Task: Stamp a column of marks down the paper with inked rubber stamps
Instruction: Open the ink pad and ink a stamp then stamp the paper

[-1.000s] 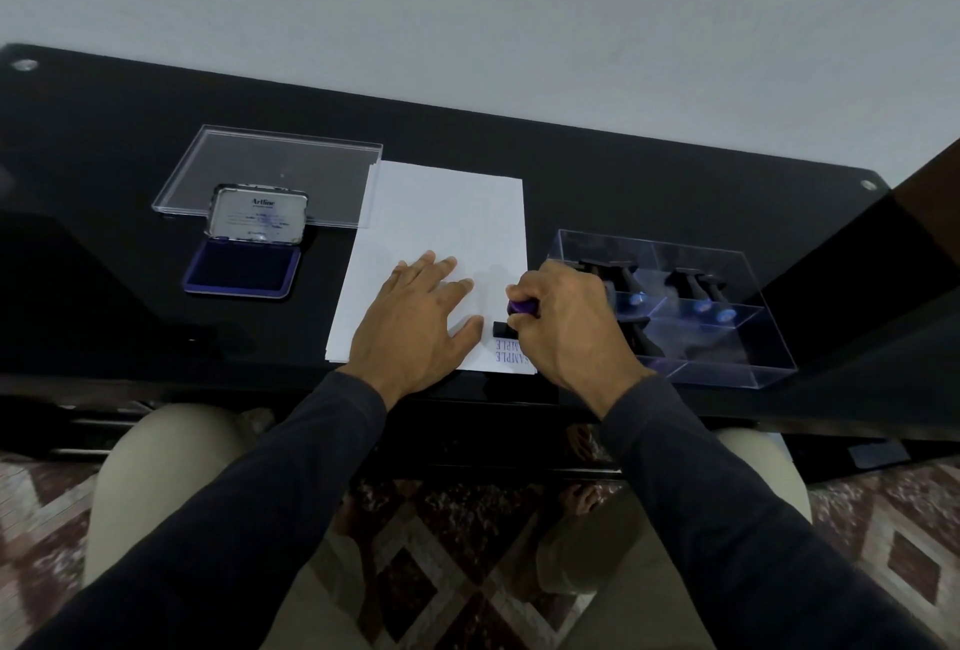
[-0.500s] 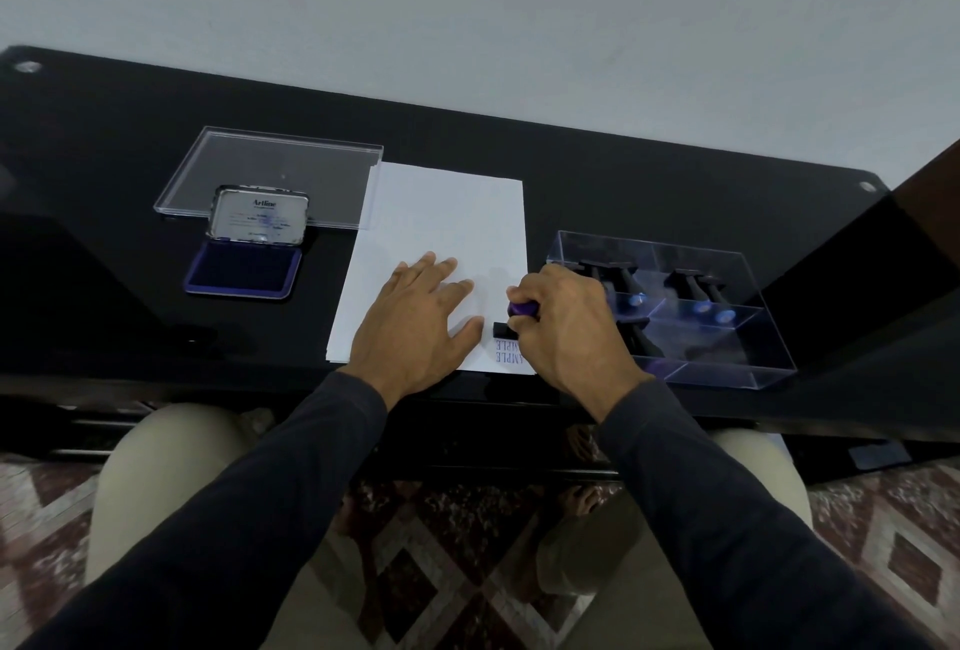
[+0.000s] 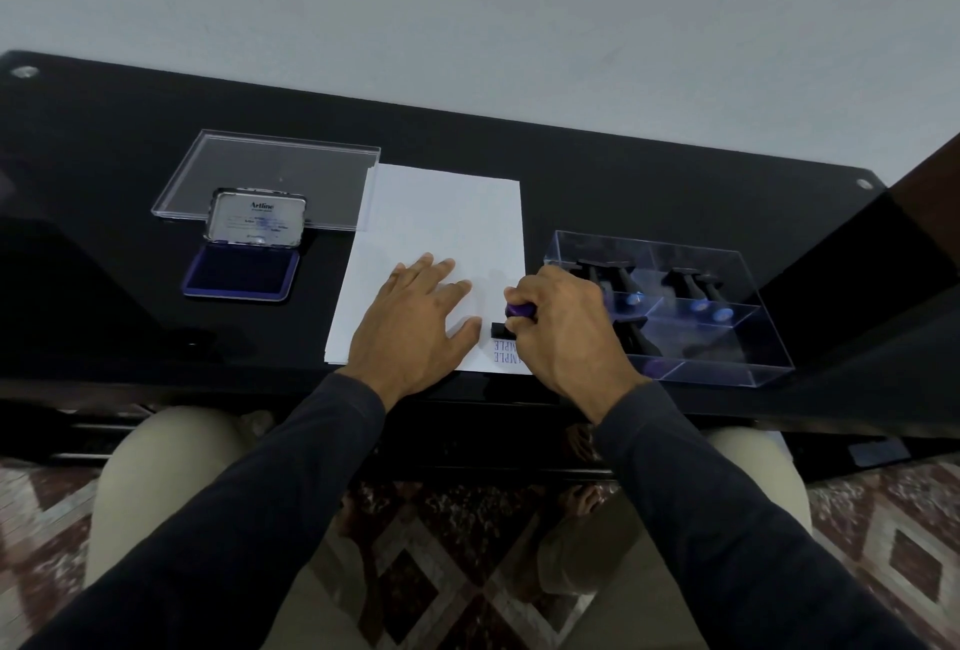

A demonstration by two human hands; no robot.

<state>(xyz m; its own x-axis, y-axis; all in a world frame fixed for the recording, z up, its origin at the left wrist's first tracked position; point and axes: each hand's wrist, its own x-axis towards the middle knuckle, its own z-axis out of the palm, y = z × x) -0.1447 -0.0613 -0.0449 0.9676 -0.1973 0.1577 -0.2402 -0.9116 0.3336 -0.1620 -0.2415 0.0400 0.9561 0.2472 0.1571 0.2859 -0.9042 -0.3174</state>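
Fingers (image 3: 441, 269) of the left hand (image 3: 415, 322) are lying straight and spread, pressing flat on the white sheet of paper (image 3: 441, 212) at the centre of the frame, while the right hand (image 3: 563, 324) is curling round the purple-topped, black-based rubber stamp (image 3: 511, 319) and bearing it onto the paper's lower right edge.

Going from the left of the frame: the open blue ink pad in its metal tin (image 3: 247, 254) is sitting on the black glass table (image 3: 623, 171), in front of a clear acrylic lid (image 3: 270, 160). Next is lying the paper, with purple printed marks (image 3: 505, 353) showing just below the stamp, nearest the lower edge. At the right, a clear acrylic box (image 3: 727, 353) is holding more black-handled stamps (image 3: 691, 283).

Judging by its look, the stamp is being a light, rigid thing with a soft inked face; its knob is offering the best hold, gripped from above so pressure is falling evenly. The paper is thin and likely to slide on glass, so the flat palm is mattering.
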